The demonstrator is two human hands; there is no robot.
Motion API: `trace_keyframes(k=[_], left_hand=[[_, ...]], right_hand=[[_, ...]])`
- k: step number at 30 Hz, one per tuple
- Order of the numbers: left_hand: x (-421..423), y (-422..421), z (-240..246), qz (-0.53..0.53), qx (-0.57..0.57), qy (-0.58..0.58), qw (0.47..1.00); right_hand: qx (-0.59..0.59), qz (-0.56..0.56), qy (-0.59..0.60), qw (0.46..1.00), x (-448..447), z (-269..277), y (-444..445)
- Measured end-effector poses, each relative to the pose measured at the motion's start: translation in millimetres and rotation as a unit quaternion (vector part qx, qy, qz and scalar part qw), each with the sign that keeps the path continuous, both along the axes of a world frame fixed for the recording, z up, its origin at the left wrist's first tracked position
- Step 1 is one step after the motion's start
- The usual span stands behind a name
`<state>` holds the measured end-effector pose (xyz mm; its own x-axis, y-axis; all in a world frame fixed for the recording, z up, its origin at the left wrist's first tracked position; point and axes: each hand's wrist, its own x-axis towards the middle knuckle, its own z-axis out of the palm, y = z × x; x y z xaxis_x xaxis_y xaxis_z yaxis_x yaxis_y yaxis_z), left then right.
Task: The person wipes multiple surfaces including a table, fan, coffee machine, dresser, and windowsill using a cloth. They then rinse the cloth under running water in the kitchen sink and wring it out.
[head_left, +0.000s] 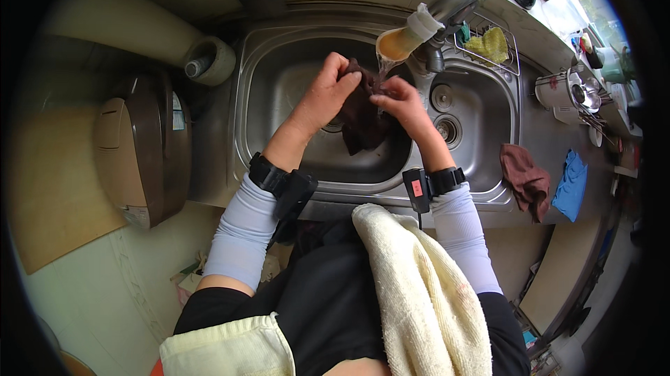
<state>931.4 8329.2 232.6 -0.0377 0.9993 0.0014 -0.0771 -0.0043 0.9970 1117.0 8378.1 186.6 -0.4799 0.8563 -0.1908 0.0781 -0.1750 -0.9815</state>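
A wet dark brown cloth (364,119) hangs between my hands over the large left basin of a stainless steel double sink (282,109). My left hand (330,85) pinches its upper left edge between thumb and fingers. At the cloth's upper right edge, my right hand (400,98) grips with thumb and fingertips, slightly blurred. Water (386,64) runs from the yellowish faucet extension (400,43) onto the cloth between my hands. The cloth's lower end droops near the basin floor and partly hides the drain.
A brown cloth (526,179) and a blue cloth (570,185) lie on the counter at right. Behind the small basin (476,114), a wire rack (510,56) holds a yellow-green scrubbing cloth (489,46). A utensil holder (555,90) stands farther right. A brown-beige appliance (144,153) sits at left.
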Motion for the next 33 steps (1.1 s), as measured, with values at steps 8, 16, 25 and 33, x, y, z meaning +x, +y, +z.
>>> trace_keyframes(k=[8, 16, 25, 33], left_hand=[[56.2, -5.3, -60.2, 0.008, -0.089, -0.041, 0.995], [56.6, -38.8, -134.5, 0.034, -0.266, -0.318, 0.91], [54.8, -38.2, -51.3, 0.024, -0.157, -0.229, 0.961], [31.6, -41.8, -86.2, -0.038, -0.309, -0.12, 0.943]], right_hand=[[-0.328, -0.15, 0.136, 0.923, -16.5, -30.0, -15.2], [-0.124, -0.161, -0.058, 0.977, -52.0, -42.5, -65.9], [-0.214, -0.111, -0.22, 0.945, 11.2, -70.8, -11.2], [-0.316, -0.14, -0.078, 0.935, -15.6, -88.2, -3.7]])
